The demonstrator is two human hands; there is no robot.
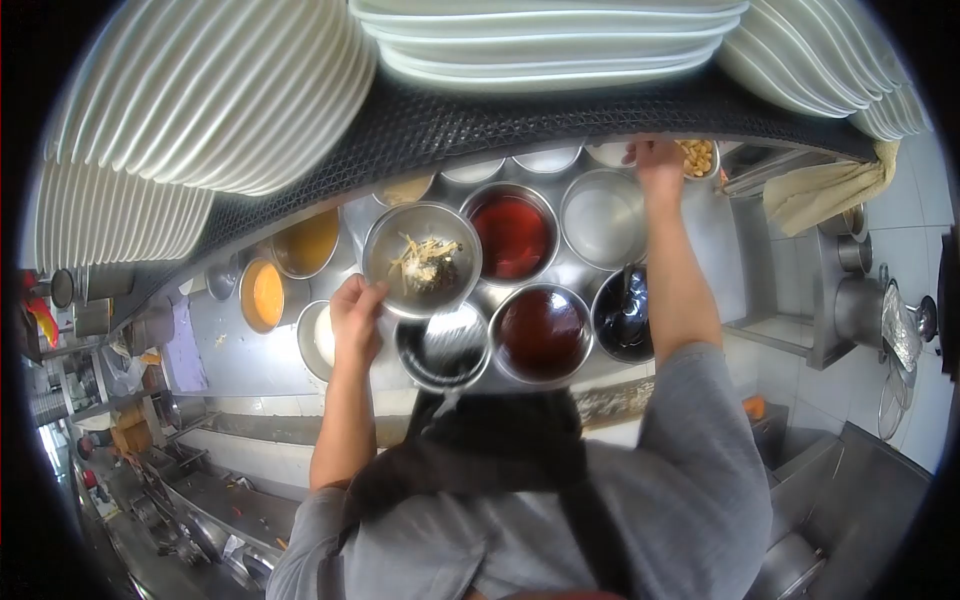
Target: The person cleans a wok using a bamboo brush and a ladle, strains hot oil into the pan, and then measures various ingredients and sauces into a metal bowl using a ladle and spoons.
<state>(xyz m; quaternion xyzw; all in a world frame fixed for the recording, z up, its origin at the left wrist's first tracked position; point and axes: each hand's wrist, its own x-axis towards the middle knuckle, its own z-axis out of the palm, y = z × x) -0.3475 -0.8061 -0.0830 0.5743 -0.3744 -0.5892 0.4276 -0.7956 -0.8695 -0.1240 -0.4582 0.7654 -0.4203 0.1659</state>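
Note:
My left hand point(357, 315) grips the rim of a steel mixing bowl point(387, 228), held above the counter. Inside lie pale yellow shreds point(425, 250), a white powdery heap and something dark that I cannot make out. My right hand point(656, 158) reaches under the shelf to a round container with white contents point(608, 155). Its fingers look bent together, partly hidden by the hand itself; what they hold, if anything, does not show. Beside that hand is a bowl of nuts or similar golden-brown pieces point(698, 157).
Several steel pots crowd the counter, with red liquid point(510, 235), brown-red liquid point(543, 333), clear liquid point(603, 218), dark liquid point(442, 350) and orange contents point(267, 295). A black-matted shelf point(480, 125) with stacked white plates point(550, 45) overhangs them. A cloth point(830, 190) hangs right.

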